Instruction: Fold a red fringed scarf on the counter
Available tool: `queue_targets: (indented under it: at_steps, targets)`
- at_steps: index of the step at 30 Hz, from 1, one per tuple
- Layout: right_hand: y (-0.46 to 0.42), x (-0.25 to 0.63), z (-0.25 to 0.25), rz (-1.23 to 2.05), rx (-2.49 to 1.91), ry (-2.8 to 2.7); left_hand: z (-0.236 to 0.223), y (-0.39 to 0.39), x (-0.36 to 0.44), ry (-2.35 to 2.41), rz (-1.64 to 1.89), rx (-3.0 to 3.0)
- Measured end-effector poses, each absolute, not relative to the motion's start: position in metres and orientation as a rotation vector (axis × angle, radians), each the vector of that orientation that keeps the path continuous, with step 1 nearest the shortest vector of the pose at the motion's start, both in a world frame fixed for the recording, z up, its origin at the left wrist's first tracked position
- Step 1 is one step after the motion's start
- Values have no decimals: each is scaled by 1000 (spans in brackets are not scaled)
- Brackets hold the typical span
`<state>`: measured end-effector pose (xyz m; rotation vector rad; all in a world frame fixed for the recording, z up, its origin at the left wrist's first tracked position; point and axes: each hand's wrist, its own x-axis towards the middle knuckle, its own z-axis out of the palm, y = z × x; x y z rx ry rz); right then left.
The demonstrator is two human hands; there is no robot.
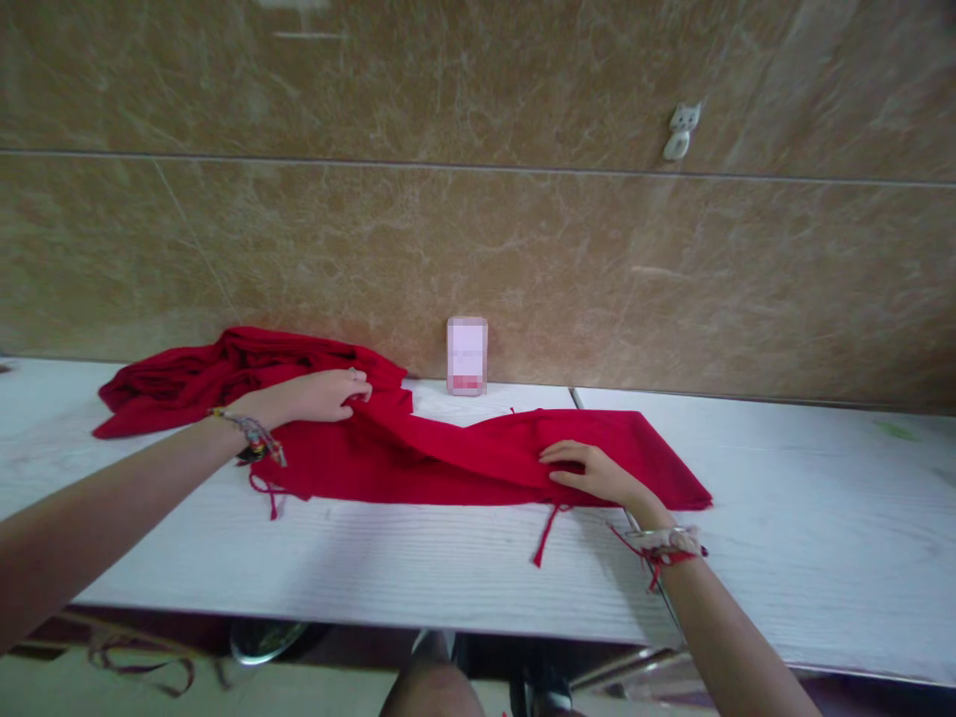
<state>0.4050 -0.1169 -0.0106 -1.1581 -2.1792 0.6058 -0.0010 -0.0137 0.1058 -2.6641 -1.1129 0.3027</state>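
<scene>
A long piece of red cloth (463, 463) lies folded lengthwise across the white table, with thin red ties hanging from its near edge. Its left end meets a crumpled heap of red cloth (186, 373). My left hand (321, 395), with a ring and a braided bracelet at the wrist, rests where the two meet; its fingers bend around a fold, the tips partly hidden. My right hand (590, 471) lies on the right part of the strip, fingers stretched out and thumb apart. Whether the heap and the strip are one piece, I cannot tell.
A phone (467, 357) leans upright against the brown tiled wall (478, 259) behind the cloth. A white cat-shaped hook (682, 131) is fixed higher up. The white table (822, 538) has a seam right of centre. Below its front edge are a leg and metal bars.
</scene>
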Motion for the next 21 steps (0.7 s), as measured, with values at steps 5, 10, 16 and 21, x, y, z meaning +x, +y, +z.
queue_targets:
  at_steps: [5, 10, 16, 21]
  targets:
    - [-119, 404, -6, 627, -1169, -2188, 93, -39, -8, -1075, 370, -2692]
    - [-118, 403, -7, 599, -1190, -2184, 81, -55, -20, -1137, 517, -2751]
    - [-116, 404, -11, 595, -1190, -2186, 90, -55, -32, -1059, 500, -2568]
    - [-118, 403, -7, 602, -1200, -2196, 103, -56, -55, -1154, 363, -2368]
